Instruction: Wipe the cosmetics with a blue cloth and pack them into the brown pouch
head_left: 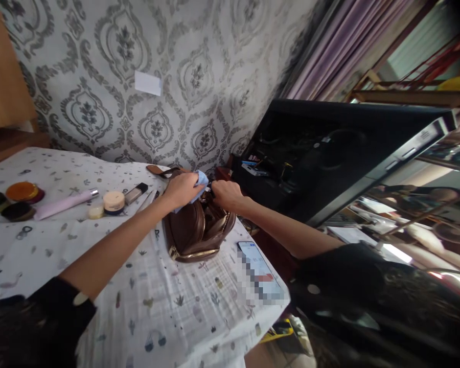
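A brown leather handbag [197, 230] with gold zips stands on a table covered by a white patterned cloth [138, 286]. My left hand [182, 188] is closed on a light blue cloth [200, 181] and presses it against the top of the bag. My right hand [225, 194] is closed on the bag's top edge, at a dark metal fitting. The bag's brown strap [159, 170] trails behind it toward the wall.
Cosmetics lie at the left: a pink tube [63, 203], round compacts [23, 193], a cream jar [113, 201], a small bottle [136, 193]. A phone [258, 271] lies near the table's right edge. A black open computer case [329, 153] stands to the right.
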A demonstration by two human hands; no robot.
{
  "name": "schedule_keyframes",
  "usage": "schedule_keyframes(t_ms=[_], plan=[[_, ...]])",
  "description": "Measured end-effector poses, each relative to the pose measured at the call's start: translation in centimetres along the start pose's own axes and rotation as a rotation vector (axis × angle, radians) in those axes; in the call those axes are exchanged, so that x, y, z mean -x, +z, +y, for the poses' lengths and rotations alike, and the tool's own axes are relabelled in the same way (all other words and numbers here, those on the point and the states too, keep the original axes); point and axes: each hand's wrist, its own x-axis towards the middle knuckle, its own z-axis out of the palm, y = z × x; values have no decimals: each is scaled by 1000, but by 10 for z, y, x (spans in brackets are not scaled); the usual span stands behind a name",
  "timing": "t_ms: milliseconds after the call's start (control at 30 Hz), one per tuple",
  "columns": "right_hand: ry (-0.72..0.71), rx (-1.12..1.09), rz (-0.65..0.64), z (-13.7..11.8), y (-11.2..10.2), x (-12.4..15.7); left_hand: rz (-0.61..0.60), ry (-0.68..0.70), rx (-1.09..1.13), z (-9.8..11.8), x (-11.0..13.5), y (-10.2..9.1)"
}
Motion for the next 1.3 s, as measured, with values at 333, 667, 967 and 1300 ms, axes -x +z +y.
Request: schedule_keyframes(t_ms=[333, 667, 967, 1300], plan=[[-39, 2, -68, 3, 1, -14, -217, 65, -196, 9, -35, 17], [-134, 61, -141, 10, 2, -29, -184, 23, -139, 6, -30, 22], [-167, -9, -62, 20, 2, -20, -149, 12, -38, -2, -32, 20], [26, -243, 185, 40, 6, -6, 229, -129, 552, -56, 26, -19]])
